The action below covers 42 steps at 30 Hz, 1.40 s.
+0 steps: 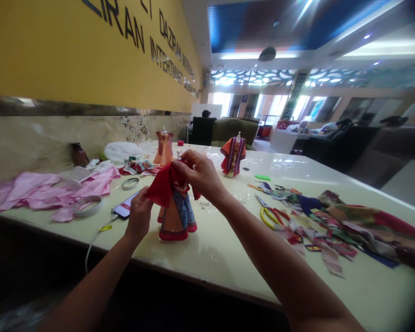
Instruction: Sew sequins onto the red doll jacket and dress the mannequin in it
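A small dressed doll form (174, 216) stands upright near the table's front edge, in an orange and blue patterned skirt with a red hem. Over its upper part lies a piece of red cloth (162, 185). My left hand (140, 214) pinches the cloth's left edge, out to the side of the figure. From above, my right hand (200, 173) closes its fingers on the red cloth at the top of the figure. The figure's neck and shoulders are hidden behind the cloth and my right hand.
Pink cloth (31, 186), tape rolls (88, 206) and a phone (124, 207) with a cable lie left. Yellow-handled scissors (268, 216) and fabric scraps (327, 226) lie right. Two more dressed forms stand farther back, one orange (164, 150), one striped (234, 157).
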Each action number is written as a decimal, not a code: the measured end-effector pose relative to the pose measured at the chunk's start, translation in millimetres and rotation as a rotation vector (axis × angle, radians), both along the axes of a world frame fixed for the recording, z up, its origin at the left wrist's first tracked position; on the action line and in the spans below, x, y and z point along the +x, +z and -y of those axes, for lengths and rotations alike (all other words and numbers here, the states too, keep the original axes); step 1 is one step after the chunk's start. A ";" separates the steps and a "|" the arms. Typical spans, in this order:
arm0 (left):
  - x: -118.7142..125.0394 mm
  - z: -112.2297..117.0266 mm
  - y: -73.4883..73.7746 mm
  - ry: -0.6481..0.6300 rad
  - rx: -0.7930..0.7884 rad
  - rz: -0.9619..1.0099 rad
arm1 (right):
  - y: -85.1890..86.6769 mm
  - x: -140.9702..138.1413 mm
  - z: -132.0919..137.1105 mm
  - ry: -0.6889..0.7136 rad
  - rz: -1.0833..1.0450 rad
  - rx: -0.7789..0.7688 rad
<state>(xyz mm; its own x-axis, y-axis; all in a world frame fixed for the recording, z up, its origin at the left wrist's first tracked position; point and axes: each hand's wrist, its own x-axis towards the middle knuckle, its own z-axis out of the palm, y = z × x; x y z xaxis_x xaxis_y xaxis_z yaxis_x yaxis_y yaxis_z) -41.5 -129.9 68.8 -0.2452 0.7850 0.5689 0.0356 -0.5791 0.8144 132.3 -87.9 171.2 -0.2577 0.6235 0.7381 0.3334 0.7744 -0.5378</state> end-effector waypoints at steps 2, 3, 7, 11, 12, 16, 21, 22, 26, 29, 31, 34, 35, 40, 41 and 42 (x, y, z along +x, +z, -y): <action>0.2 16.1 -2.0 0.144 0.110 -0.140 | -0.6 -0.6 0.4 -0.015 -0.002 0.015; 0.7 21.6 -1.9 0.229 0.213 -0.306 | -0.9 -1.0 0.5 -0.018 -0.004 0.022; 5.2 23.9 7.1 0.408 0.460 -0.674 | -1.4 -1.5 1.0 -0.021 -0.009 0.043; 11.6 13.7 17.2 0.392 0.468 -0.632 | -2.6 2.4 3.3 0.028 0.003 0.048; 13.6 11.8 18.0 0.374 0.454 -0.606 | -3.4 4.2 4.2 0.049 0.005 0.049; 21.8 7.7 15.2 0.252 0.372 -0.421 | -9.5 12.6 9.6 0.126 -0.007 0.050; 29.4 5.5 14.7 0.062 0.194 -0.202 | -23.9 24.0 16.8 0.130 -0.028 0.084; 30.4 5.5 16.0 0.042 0.171 -0.171 | -27.8 26.4 17.7 0.116 -0.025 0.123; 33.7 5.8 23.6 0.017 0.161 -0.069 | -47.3 32.5 17.1 -0.015 0.101 0.346; 36.1 5.9 28.1 0.000 0.146 0.008 | -60.8 30.2 13.9 -0.159 0.226 0.463; 37.5 5.8 29.3 -0.005 0.143 0.040 | -65.3 25.6 12.5 -0.236 0.249 0.508; 38.6 5.1 28.6 -0.009 0.145 0.047 | -64.1 17.9 12.4 -0.318 0.221 0.565; 38.5 4.6 27.7 -0.013 0.140 0.058 | -62.5 15.9 12.6 -0.342 0.203 0.581; 32.2 -1.7 20.2 -0.036 0.119 0.065 | -57.3 11.2 10.9 -0.396 0.153 0.588; 30.0 -3.3 18.5 -0.029 0.130 0.044 | -57.1 10.9 10.5 -0.403 0.154 0.579; 27.9 -4.7 16.8 -0.020 0.143 0.025 | -57.0 10.6 10.4 -0.410 0.157 0.567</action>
